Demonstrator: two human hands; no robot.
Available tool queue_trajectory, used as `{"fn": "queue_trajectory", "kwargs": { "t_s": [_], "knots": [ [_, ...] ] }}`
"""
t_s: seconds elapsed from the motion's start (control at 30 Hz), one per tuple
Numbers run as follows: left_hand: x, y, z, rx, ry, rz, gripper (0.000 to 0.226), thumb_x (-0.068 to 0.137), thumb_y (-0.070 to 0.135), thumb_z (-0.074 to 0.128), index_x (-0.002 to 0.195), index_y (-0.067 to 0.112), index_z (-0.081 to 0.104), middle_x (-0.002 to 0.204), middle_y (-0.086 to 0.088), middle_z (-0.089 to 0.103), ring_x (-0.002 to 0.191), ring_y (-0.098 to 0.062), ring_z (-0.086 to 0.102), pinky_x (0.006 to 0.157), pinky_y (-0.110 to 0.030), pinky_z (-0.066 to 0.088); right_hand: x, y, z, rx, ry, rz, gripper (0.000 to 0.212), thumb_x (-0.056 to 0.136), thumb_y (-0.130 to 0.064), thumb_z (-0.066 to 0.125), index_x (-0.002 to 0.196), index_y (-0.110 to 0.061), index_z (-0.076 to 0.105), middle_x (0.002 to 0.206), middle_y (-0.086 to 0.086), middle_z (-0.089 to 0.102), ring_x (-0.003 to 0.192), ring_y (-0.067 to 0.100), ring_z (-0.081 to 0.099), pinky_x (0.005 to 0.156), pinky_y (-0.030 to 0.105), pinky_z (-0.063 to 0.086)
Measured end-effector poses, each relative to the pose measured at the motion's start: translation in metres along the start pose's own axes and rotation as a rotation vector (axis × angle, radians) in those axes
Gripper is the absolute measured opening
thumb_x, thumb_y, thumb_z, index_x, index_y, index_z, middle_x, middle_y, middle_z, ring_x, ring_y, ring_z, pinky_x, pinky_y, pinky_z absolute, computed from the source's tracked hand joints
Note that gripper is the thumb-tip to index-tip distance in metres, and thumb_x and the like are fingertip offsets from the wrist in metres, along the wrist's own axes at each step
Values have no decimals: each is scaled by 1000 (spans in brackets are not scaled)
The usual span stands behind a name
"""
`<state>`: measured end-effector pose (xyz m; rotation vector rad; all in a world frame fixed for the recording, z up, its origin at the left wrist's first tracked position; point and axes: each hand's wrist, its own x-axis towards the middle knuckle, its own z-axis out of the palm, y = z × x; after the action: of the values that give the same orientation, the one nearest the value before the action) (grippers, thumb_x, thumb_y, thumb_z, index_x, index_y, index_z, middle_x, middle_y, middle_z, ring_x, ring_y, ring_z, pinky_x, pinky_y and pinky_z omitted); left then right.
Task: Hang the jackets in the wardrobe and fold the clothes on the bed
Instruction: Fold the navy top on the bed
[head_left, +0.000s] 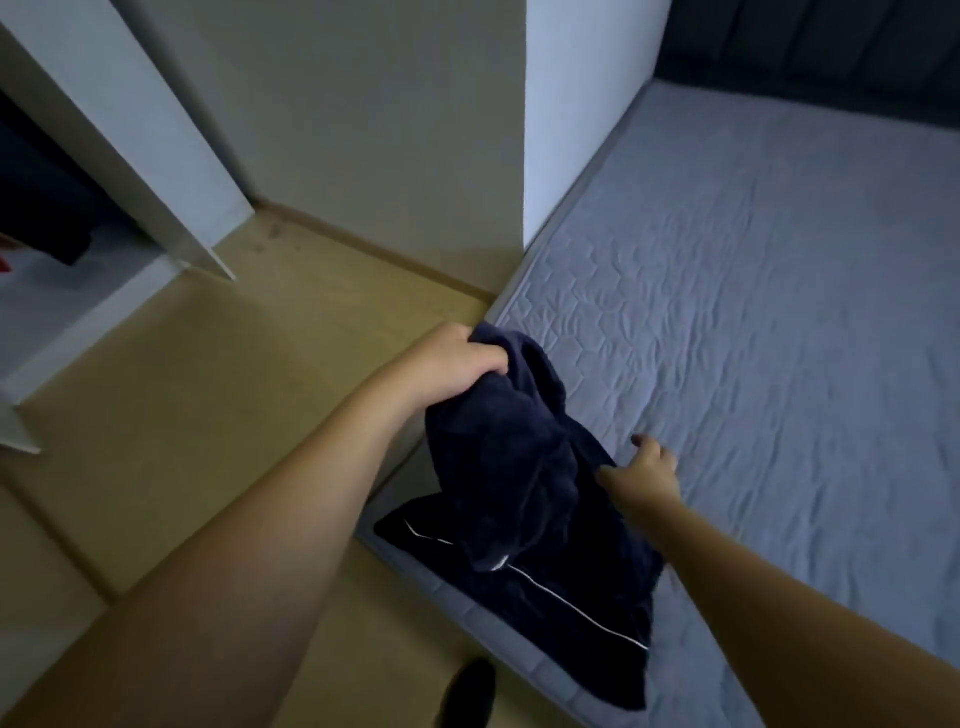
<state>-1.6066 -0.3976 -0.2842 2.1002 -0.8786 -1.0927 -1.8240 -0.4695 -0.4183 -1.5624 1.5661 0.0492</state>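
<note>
A dark navy jacket (524, 483) with thin white piping hangs bunched over the near left edge of the bed (769, 322). My left hand (457, 361) grips its top and holds it up above the mattress edge. My right hand (647, 467) is at the jacket's right side, over the grey quilted cover, its fingers partly hidden in the fabric. The jacket's lower part lies flat on the mattress corner. The open wardrobe (62, 291) stands at the far left, with dark clothing inside.
A white wardrobe door (156, 156) swings out over the wooden floor (197, 395). A beige wall and a white pillar (576, 119) stand between wardrobe and bed. A dark headboard runs along the bed's far side. A dark foot (104, 693) shows at the bottom.
</note>
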Motion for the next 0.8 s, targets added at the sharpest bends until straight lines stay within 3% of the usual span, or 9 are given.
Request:
{"fn": "queue_trajectory", "kwargs": {
  "t_s": [0.13, 0.27, 0.37, 0.43, 0.47, 0.53, 0.63, 0.73, 0.8],
  "knots": [
    [9, -35, 63, 219, -77, -29, 18, 62, 36, 59, 62, 19, 65, 65, 2, 67, 72, -21, 66, 64, -34, 50, 12, 35, -17, -44, -146, 51, 67, 88, -23, 62, 146, -9, 32, 144, 16, 34, 121, 36, 50, 89, 40, 49],
    [43, -112, 135, 265, -257, 21, 26, 76, 37, 63, 95, 20, 67, 103, -2, 67, 95, -20, 64, 84, -40, 54, 55, 44, -1, 337, -308, 278, 17, 96, -24, 49, 95, -12, 61, 92, 13, 62, 65, 20, 62, 56, 23, 42],
    [69, -168, 181, 409, -537, 51, 56, 70, 54, 60, 117, 24, 64, 134, 4, 49, 119, -19, 49, 105, -38, 42, 106, 54, 19, 350, -319, 314, 25, 97, -35, 49, 106, -14, 61, 111, 7, 62, 86, 22, 60, 69, 30, 46],
    [90, -201, 192, 347, -798, -73, 52, 69, 58, 65, 115, 35, 67, 135, 15, 53, 122, -9, 49, 109, -30, 37, 134, 59, 34, 284, -307, 298, 32, 97, -34, 50, 118, -11, 58, 122, 8, 61, 93, 23, 57, 76, 32, 44],
    [103, -217, 191, 229, -796, -122, 42, 70, 54, 66, 108, 37, 72, 125, 17, 62, 115, -5, 56, 105, -27, 41, 147, 61, 44, 251, -322, 293, 34, 98, -34, 51, 121, -10, 57, 126, 10, 60, 97, 24, 58, 79, 34, 45],
    [135, -246, 181, 54, -454, -175, 17, 79, 40, 64, 90, 33, 74, 97, 13, 72, 94, -5, 65, 88, -24, 50, 165, 65, 69, 216, -394, 255, 28, 97, -32, 55, 117, -12, 60, 124, 11, 61, 105, 26, 62, 86, 36, 52],
    [191, -279, 168, 56, 54, -280, 23, 90, 28, 51, 69, 20, 52, 71, 5, 56, 67, -15, 55, 61, -27, 37, 175, 69, 116, 220, -537, 131, 17, 92, -32, 65, 104, -20, 60, 119, 2, 62, 81, 7, 65, 63, 17, 54],
    [236, -278, 178, -94, -49, -376, 43, 80, 60, 59, 85, 17, 58, 87, 2, 62, 77, -16, 60, 72, -29, 46, 186, 86, 163, -74, -768, 24, 55, 92, -43, 60, 143, -36, 42, 150, -9, 33, 134, 17, 38, 110, 27, 31],
    [258, -272, 197, -122, -164, -424, 96, 59, 74, 71, 132, 16, 50, 125, -3, 59, 109, -25, 62, 94, -41, 50, 195, 100, 181, -84, -917, 21, 42, 92, -35, 60, 134, -34, 56, 143, -19, 39, 138, 16, 34, 111, 27, 28]
  ]
}}
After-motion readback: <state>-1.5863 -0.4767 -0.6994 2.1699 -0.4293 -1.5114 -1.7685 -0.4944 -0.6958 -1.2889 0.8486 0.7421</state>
